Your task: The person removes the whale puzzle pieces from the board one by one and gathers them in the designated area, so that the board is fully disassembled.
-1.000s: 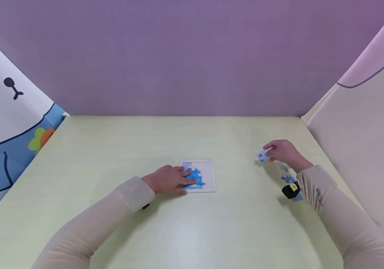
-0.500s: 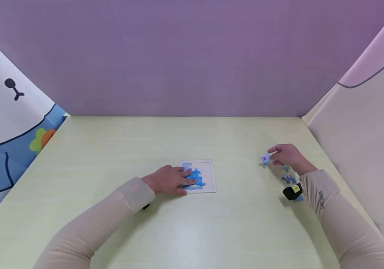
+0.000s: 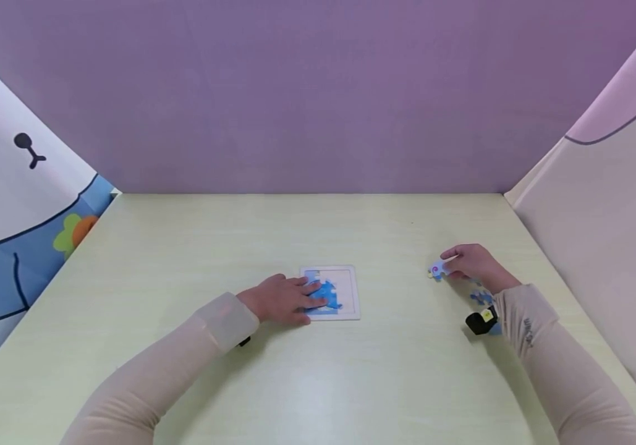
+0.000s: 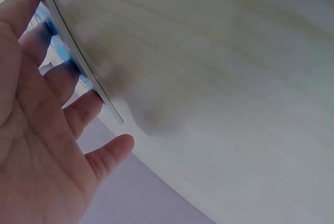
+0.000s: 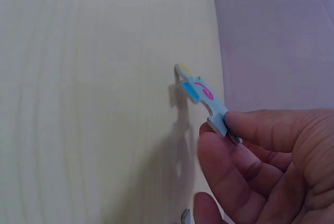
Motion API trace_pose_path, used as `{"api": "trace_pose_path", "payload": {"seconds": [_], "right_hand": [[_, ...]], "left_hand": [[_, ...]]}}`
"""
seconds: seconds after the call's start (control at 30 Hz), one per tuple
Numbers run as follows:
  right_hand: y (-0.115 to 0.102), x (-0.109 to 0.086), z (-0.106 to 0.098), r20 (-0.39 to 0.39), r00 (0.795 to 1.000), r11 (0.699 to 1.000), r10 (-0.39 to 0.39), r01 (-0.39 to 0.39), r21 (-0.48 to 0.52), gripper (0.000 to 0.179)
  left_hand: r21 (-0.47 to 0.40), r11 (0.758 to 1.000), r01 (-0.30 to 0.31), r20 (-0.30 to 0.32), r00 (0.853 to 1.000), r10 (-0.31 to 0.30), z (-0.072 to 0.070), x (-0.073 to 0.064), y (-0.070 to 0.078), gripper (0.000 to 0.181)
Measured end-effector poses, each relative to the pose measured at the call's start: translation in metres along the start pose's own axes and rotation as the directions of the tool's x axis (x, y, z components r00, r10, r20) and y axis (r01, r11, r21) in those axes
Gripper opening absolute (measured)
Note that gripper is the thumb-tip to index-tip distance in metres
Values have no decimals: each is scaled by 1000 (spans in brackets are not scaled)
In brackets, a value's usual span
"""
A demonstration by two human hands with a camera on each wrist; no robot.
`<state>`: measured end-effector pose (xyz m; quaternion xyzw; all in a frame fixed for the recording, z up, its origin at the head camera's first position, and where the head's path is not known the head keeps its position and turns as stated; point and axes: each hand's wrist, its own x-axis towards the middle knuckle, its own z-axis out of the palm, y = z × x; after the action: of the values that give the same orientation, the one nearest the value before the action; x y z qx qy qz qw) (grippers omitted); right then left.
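Observation:
My left hand (image 3: 281, 300) rests with spread fingers on the left part of a white square puzzle tray (image 3: 355, 296). Blue fitted pieces (image 3: 330, 295) show beyond and between the fingers; the tray's right part is bare. In the left wrist view, fingertips lie over the tray's rim (image 4: 78, 51). My right hand (image 3: 474, 264) pinches a jigsaw piece (image 5: 204, 92) between thumb and fingers, tilted over the table at the right. The piece is pale blue with a pink swirl and a yellow tip.
Several loose jigsaw pieces (image 3: 481, 298) lie under and beside the right wrist, partly hidden by it and by a black wrist camera (image 3: 480, 322). A purple panel (image 3: 318, 99) stands along the table's far edge, with printed cloth (image 3: 23, 204) at the left and a pale side panel (image 3: 607, 235) at the right.
My right hand has come a little nearer to me with the jigsaw piece, which is lower in the head view. The left hand has stayed on the tray.

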<state>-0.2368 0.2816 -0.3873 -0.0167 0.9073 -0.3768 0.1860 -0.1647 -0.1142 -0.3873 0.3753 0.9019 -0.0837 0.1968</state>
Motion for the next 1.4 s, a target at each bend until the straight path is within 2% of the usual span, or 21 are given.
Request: {"api": "trace_pose_path", "payload": {"seconds": [0.2, 0.33, 0.67, 1.03, 1.23, 1.4], "right_hand": [[-1, 1, 1, 2, 1000, 986, -31, 31, -162, 32], [-1, 0, 1, 16, 999, 974, -29, 32, -226, 31], [-2, -1, 4, 50, 998, 977, -27, 37, -210, 32], [-7, -2, 3, 48, 999, 982, -11, 19, -186, 35], [-21, -3, 7, 39, 997, 983, -68, 74, -170, 38], [-36, -4, 20, 26, 986, 970, -164, 166, -178, 36]], "left_hand": [[15, 1000, 2, 12, 1000, -2, 1, 1, 0, 53], [18, 1000, -3, 9, 1000, 3, 1, 2, -1, 53], [8, 1000, 7, 15, 1000, -7, -1, -2, -2, 53], [-28, 1000, -1, -14, 1000, 1, 0, -4, -4, 52], [-14, 1000, -12, -20, 1000, 11, 0, -2, -7, 53], [-10, 1000, -22, -41, 999, 21, 1, 0, -8, 52]]}}
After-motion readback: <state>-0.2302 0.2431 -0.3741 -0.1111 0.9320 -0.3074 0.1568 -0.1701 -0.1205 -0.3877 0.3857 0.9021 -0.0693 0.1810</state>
